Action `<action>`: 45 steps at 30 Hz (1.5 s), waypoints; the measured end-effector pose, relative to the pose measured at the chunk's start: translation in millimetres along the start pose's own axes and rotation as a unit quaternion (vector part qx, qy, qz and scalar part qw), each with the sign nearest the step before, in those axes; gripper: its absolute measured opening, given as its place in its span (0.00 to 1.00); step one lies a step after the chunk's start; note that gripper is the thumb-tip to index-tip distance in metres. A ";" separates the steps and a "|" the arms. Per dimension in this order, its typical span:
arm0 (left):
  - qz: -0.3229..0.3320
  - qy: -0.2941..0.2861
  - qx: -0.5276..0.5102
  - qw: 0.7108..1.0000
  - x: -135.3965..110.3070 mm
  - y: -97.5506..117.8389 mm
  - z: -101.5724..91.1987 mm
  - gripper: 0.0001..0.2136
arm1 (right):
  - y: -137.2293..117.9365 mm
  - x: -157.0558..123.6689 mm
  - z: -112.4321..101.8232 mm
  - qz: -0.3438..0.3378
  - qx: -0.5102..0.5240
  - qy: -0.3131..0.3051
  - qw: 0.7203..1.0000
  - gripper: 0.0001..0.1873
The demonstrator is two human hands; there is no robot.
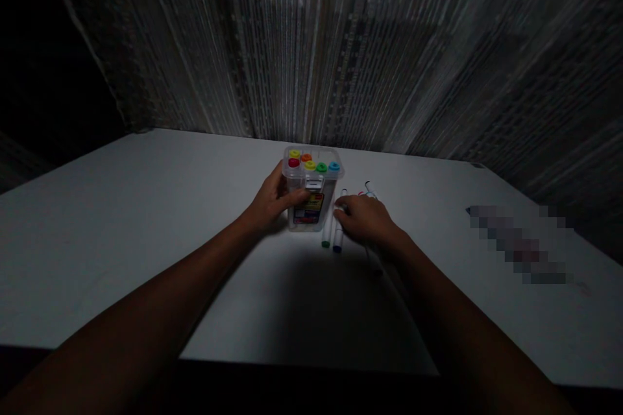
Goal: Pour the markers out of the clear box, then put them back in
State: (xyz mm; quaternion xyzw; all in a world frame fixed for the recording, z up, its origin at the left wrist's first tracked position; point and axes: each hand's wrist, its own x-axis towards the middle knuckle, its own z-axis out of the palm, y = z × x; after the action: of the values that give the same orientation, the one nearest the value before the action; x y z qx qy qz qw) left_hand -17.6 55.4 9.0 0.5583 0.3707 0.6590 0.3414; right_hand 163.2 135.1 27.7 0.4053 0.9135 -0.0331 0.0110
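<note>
The far edge of the white table (97, 240) runs just behind the clear plastic marker box (311, 207), which stands upright, its coloured caps (310, 165) up. Open tabletop lies left, right and toward me. My left hand (272, 201) grips the box front. My right hand (365, 220), half-curled, sits at two loose markers (331, 237) beside the box, long axes pointing away from me; cannot tell if it grips them.

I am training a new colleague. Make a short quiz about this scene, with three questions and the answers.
1. True or false: the left hand touches the clear plastic box on the white table.
2. What is the right hand nearest to? A) a mug B) loose markers C) scissors
3. How many coloured caps show at the top of the box?

Key: 1 true; 2 B; 3 six.
</note>
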 end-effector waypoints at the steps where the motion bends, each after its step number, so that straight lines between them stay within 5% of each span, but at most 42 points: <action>1: -0.001 0.000 0.000 1.000 0.0 0.0 0.0 0.27 | -0.1 -0.1 -0.2 0.001 0.000 -0.001 1.000 0.18; 12: 0.017 -0.006 -0.031 0.999 1.1 1.9 1.6 0.22 | -1.8 -0.2 -1.1 0.003 -0.005 -0.006 1.000 0.18; 29: 0.045 -0.035 0.037 0.998 3.4 -3.9 -7.7 0.31 | -8.8 2.2 -4.8 0.017 -0.029 -0.003 0.999 0.19; 37: -0.001 -0.048 0.025 0.999 2.9 3.8 -5.5 0.36 | -6.8 4.4 -0.9 0.016 -0.018 0.006 1.000 0.19; 42: -0.067 -0.119 0.059 0.989 8.2 24.2 -28.5 0.40 | -5.9 4.6 -0.1 0.012 -0.012 0.009 1.000 0.19; 45: -0.103 -0.083 0.122 0.984 -1.6 45.2 -54.2 0.39 | -5.8 4.3 -0.9 0.015 -0.010 0.003 1.000 0.19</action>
State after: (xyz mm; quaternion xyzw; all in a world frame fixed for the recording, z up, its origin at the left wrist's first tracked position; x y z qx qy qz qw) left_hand -72.6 25.9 42.0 0.6072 0.4742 0.5215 0.3666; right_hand 156.0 134.5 28.6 0.4192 0.9075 -0.0223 0.0129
